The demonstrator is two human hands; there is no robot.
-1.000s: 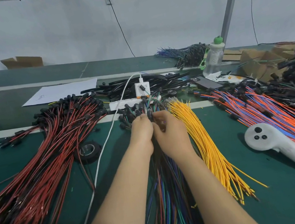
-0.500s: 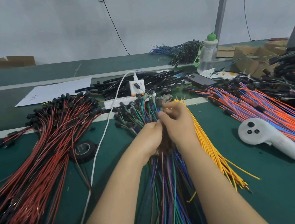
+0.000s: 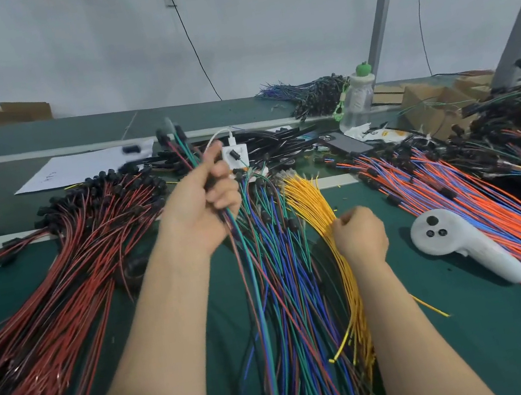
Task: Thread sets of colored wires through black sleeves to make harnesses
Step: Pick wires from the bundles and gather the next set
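Bare bench (image 3: 508,348) toward near right corner, white controller (image 3: 458,242) bordering it, red-black wire heap (image 3: 69,283) along left edge, multicoloured wires (image 3: 290,296) mid-bench

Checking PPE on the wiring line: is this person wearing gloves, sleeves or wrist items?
No. Left hand and right hand are ungloved; both forearms are uncovered to the frame edge. No watch, band or ring shows.
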